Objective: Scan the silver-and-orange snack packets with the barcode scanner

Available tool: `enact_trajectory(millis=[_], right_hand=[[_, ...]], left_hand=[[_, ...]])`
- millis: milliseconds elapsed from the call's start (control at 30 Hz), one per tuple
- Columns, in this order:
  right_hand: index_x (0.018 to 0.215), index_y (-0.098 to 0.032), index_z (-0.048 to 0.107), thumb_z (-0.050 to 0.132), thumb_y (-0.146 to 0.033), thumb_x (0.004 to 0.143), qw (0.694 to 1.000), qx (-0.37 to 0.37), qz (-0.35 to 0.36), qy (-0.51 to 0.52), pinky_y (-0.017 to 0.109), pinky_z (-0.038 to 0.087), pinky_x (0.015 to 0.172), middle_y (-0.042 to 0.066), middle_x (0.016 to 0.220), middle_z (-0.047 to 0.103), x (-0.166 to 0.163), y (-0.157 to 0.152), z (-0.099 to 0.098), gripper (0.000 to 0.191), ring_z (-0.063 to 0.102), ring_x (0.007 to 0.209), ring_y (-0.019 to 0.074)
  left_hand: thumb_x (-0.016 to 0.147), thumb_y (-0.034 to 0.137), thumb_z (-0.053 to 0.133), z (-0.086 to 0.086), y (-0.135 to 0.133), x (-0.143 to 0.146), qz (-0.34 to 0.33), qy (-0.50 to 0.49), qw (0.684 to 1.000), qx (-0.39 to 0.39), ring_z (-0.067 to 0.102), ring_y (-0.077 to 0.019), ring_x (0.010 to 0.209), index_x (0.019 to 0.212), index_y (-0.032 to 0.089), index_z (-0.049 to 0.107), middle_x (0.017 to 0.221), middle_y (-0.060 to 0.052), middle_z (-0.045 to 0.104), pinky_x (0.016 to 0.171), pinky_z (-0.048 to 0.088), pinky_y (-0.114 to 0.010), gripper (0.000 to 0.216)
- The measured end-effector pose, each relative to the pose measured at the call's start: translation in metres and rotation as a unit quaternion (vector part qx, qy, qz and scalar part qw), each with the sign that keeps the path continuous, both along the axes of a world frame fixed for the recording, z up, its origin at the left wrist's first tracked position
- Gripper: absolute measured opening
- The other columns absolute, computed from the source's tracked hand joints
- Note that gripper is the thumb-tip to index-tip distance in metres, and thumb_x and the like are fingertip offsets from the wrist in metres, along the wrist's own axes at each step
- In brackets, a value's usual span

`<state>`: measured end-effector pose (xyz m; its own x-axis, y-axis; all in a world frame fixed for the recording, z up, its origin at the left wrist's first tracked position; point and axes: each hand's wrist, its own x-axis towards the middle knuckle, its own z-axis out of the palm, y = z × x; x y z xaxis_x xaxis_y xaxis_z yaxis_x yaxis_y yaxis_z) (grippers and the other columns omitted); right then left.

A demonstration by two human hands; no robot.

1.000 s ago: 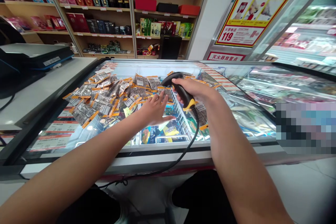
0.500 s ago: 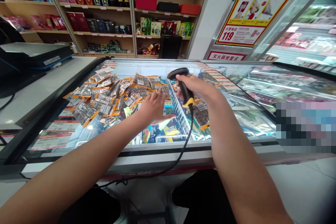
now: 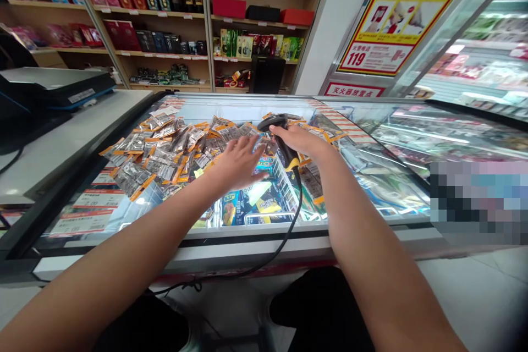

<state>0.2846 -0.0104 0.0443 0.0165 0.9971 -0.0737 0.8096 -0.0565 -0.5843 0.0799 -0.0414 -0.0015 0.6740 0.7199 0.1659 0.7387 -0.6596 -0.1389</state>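
My right hand (image 3: 303, 140) grips a black barcode scanner (image 3: 277, 127) with a yellow band on its handle; its head points down at the packets. A black cable (image 3: 289, 231) hangs from it over the freezer's front edge. My left hand (image 3: 237, 162) lies with fingers stretched out on the right end of a heap of several small silver and orange snack packets (image 3: 165, 148). The packets are spread over the glass lid (image 3: 140, 203) of a chest freezer. More packets (image 3: 313, 181) lie to the right of the scanner.
A grey counter (image 3: 61, 143) with a black device (image 3: 49, 88) stands to the left. Wooden shelves (image 3: 206, 11) with boxes and bottles fill the back wall. A second glass freezer (image 3: 433, 132) runs to the right. Frozen goods show under the glass.
My left hand slid forward and up onto the packets. The scanner dropped lower and closer to the pile, beside my left hand.
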Motion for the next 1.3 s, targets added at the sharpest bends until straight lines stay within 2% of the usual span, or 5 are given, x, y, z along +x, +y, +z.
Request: enact_trajectory(millis=[133,300,467,667,1300], right_hand=[[0.092,-0.021,0.07,0.048,-0.068,0.097,0.996,-0.02,0.038,0.073,0.041,0.053,0.089,0.01,0.095,0.077,-0.002,-0.004,0.003,0.053,0.071,0.088,0.0292],[0.09,-0.02,0.067,0.05,-0.063,0.097,0.995,-0.015,-0.021,0.097,0.04,0.055,0.074,0.011,0.088,0.076,-0.003,-0.007,0.007,0.047,0.071,0.08,0.0291],[0.088,-0.02,0.067,0.051,-0.058,0.098,0.984,-0.093,0.003,0.151,0.036,0.051,0.056,0.01,0.069,0.07,0.002,-0.013,0.013,0.042,0.065,0.061,0.0253],[0.08,-0.02,0.07,0.052,-0.059,0.097,0.984,-0.111,0.028,0.139,0.038,0.053,0.058,0.011,0.066,0.07,0.002,-0.019,0.015,0.047,0.065,0.061,0.0262],[0.073,-0.02,0.066,0.05,-0.058,0.099,0.977,-0.132,0.045,0.162,0.034,0.05,0.045,0.01,0.062,0.07,-0.003,-0.027,0.023,0.048,0.062,0.05,0.0229]], left_hand=[[0.1,0.072,0.034,-0.01,-0.01,0.013,-0.062,0.012,0.997,-0.033,0.029,-0.0415,0.154,0.165,0.011,0.027,0.173,-0.021,0.02,0.121,0.029,-0.057,0.09],[0.097,0.077,0.031,-0.021,-0.016,0.018,-0.044,0.009,0.999,-0.005,0.031,-0.0418,0.153,0.165,0.008,0.025,0.171,-0.025,0.022,0.118,0.032,-0.054,0.097],[0.094,0.082,0.029,-0.022,-0.024,0.024,-0.032,0.014,0.999,-0.001,0.036,-0.0419,0.149,0.164,0.005,0.028,0.17,-0.028,0.022,0.115,0.034,-0.05,0.105],[0.091,0.085,0.031,-0.022,-0.026,0.029,-0.035,-0.006,0.999,0.007,0.037,-0.0408,0.148,0.158,0.007,0.04,0.168,-0.027,0.029,0.115,0.033,-0.051,0.103],[0.091,0.085,0.034,-0.025,-0.026,0.03,-0.013,-0.006,1.0,0.026,0.036,-0.0401,0.15,0.161,0.01,0.037,0.168,-0.023,0.033,0.118,0.03,-0.051,0.102]])
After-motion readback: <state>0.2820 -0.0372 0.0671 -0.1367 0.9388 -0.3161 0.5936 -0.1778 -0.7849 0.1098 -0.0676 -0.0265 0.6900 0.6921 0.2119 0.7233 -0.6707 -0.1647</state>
